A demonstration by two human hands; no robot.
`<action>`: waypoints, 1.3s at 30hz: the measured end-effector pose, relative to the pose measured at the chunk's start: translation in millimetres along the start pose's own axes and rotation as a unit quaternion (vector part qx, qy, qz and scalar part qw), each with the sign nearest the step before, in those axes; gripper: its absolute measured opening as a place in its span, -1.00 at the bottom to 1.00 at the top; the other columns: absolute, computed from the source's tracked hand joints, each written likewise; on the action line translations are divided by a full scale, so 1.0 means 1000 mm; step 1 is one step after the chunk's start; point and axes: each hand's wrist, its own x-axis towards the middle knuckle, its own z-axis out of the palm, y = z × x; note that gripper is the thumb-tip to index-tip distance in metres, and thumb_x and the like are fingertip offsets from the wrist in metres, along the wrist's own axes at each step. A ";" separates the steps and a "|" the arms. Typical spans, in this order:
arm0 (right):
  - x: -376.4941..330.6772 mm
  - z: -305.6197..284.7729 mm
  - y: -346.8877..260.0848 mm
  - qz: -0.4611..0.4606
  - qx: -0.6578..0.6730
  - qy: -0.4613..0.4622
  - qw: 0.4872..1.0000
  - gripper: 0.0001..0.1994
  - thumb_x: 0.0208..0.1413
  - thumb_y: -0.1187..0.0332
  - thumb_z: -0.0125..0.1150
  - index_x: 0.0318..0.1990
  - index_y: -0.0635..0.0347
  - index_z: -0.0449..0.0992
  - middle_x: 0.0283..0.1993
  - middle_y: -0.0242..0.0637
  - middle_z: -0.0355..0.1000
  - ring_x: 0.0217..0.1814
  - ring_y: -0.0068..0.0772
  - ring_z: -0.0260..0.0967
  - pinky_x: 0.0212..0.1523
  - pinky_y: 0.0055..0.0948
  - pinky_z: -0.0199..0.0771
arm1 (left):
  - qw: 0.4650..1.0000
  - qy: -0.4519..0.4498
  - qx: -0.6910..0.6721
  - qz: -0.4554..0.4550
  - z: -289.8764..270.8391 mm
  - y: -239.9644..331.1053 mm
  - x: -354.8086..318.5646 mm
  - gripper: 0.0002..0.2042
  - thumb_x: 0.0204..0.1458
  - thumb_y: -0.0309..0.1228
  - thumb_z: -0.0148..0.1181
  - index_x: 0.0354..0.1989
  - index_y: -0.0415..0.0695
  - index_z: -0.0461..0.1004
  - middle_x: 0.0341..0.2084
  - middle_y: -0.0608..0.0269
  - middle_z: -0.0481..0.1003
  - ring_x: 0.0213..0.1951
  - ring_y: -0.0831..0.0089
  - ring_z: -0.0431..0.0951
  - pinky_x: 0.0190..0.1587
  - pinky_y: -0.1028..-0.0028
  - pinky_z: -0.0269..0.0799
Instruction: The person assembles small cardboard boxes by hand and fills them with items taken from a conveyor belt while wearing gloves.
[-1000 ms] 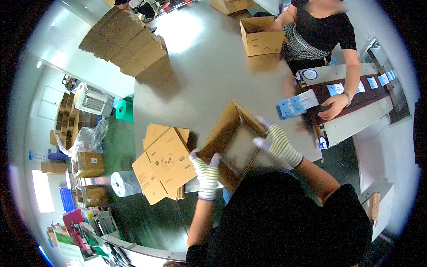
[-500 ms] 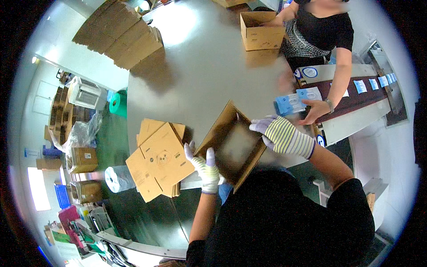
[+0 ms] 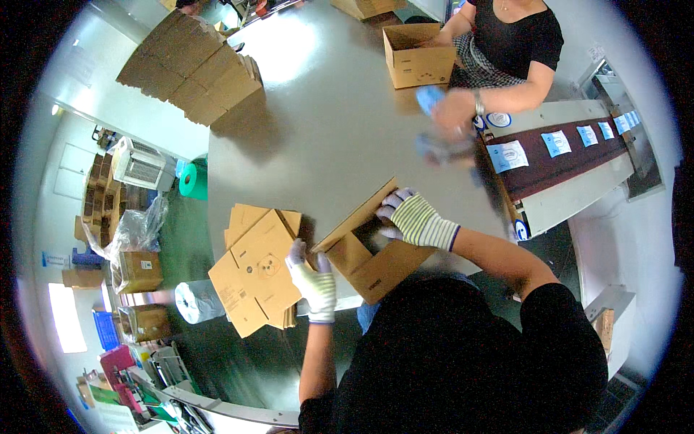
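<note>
A brown cardboard box stands partly open at the near table edge, its long far flap raised and other flaps folded partly over the dark opening. My right hand, in a striped knit glove, grips the box's far right side, fingers curled over the cardboard. At the box's left corner is my left hand, gloved alike, with fingers and thumb spread and the thumb against the corner. Just left of it lies a stack of flat cardboard boxes, partly covered by that hand.
Across the table, a co-worker's blurred hand holds a blue packet beside an open box. A conveyor carries several blue-and-white packets at the right. Folded cardboard is stacked at the far left.
The box has turned and tipped, and flaps now cover part of its opening. My right hand has moved left with it; my left hand has shifted slightly left. The co-worker lifted packets off the conveyor.
</note>
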 end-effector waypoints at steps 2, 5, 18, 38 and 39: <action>0.005 0.014 -0.002 0.000 0.003 0.042 0.999 -0.57 -0.03 0.01 0.12 -0.15 0.15 0.48 -0.10 -0.15 0.37 0.00 -0.12 0.25 0.04 -0.14 0.26 | 0.983 -0.034 0.116 0.135 0.004 0.048 -0.007 -0.60 -0.08 -0.50 0.14 0.01 -0.20 0.31 -0.10 0.00 0.38 0.13 0.14 0.25 0.18 0.09 0.13; 0.008 0.004 0.000 0.031 0.028 0.082 0.996 -0.67 -0.02 0.13 0.14 -0.17 0.14 0.48 -0.13 -0.20 0.39 -0.05 -0.13 0.27 0.00 -0.16 0.28 | 0.841 -0.218 0.329 0.371 0.043 0.012 -0.017 -0.60 0.07 -0.19 -0.03 -0.01 -0.21 0.35 -0.06 0.05 0.39 0.20 0.09 0.16 0.23 -0.15 -0.15; -0.064 -0.017 0.077 0.237 0.372 0.283 0.852 -0.45 -0.15 0.08 0.33 -0.11 0.37 0.42 -0.10 0.06 0.42 -0.05 -0.04 0.40 -0.06 -0.20 0.41 | 0.928 -0.137 -0.338 -0.077 0.039 0.054 0.004 -0.57 0.22 -0.03 -0.20 -0.38 -0.18 0.35 -0.41 0.24 0.46 -0.32 0.59 0.41 -0.36 0.47 0.41; 0.037 0.028 -0.009 -0.342 -0.136 -0.015 0.930 -0.93 -0.03 0.31 0.01 -0.40 0.00 0.40 -0.31 -0.36 0.39 -0.13 -0.30 0.36 0.00 -0.25 0.32 | 0.607 -0.454 0.467 0.456 -0.021 -0.031 -0.013 -0.82 0.01 -0.31 -0.05 -0.31 -0.06 0.46 -0.25 0.12 0.51 0.01 0.18 0.41 0.20 0.13 0.13; 0.042 0.033 -0.004 -0.320 -0.160 0.046 0.932 -0.91 -0.03 0.30 0.02 -0.36 0.00 0.40 -0.25 -0.31 0.40 -0.07 -0.26 0.34 0.10 -0.22 0.26 | 0.652 -0.474 0.442 0.393 -0.015 -0.032 -0.014 -0.84 0.01 -0.31 -0.03 -0.38 -0.07 0.45 -0.39 0.16 0.51 -0.16 0.20 0.48 0.03 0.19 0.26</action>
